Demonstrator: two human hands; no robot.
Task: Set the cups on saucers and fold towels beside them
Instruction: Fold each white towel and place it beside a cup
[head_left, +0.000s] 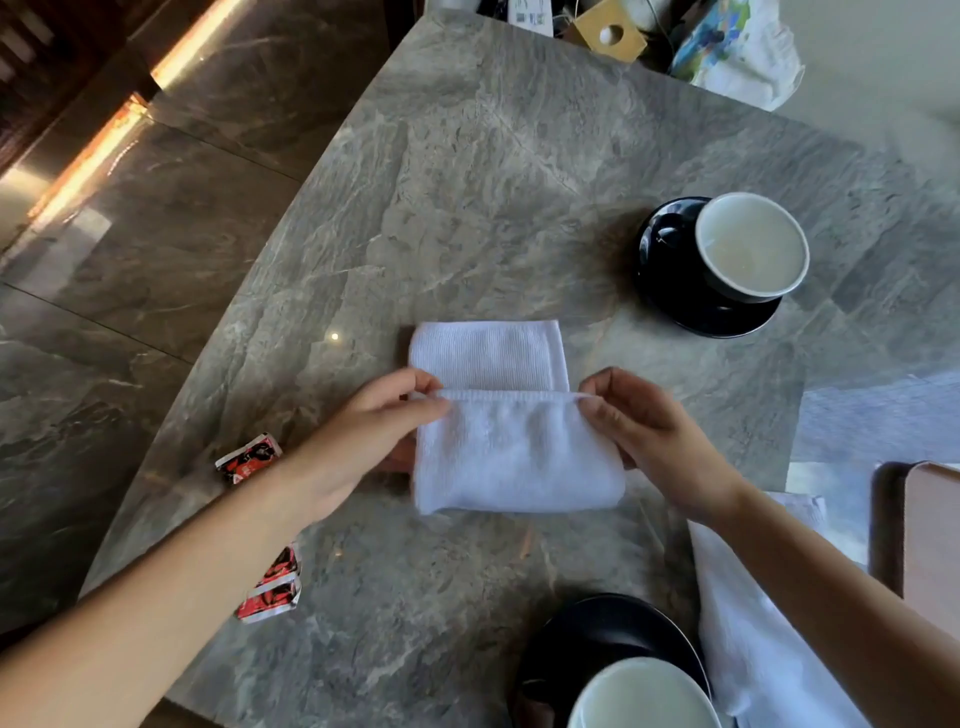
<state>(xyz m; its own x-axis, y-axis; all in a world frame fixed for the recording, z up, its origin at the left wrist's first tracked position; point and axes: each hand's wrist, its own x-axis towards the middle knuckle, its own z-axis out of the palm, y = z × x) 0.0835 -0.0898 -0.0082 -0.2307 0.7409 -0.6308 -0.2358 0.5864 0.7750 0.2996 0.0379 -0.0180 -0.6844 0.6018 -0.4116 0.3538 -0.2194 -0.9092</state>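
Likely a café or hotel lounge: a grey stone bench (467, 156) stands over polished stone floor tiles (156, 234), set with a black cup (751, 247) on a saucer (670, 291), red sachets (249, 458) and a white towel (514, 452).

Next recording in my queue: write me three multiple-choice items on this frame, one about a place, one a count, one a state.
1. Where does the far cup stand? A on a book; B on a black saucer; C on the floor.
2. How many cups show? A two; B one; C four.
3. What are the left hand and right hand doing? A lifting a cup; B lying flat; C pinching the towel at its folded edge.
Answers: 1 B, its base sits on the black saucer. 2 A, the far cup plus the near cup at the bottom edge. 3 C, fingers of each hand close on that edge.
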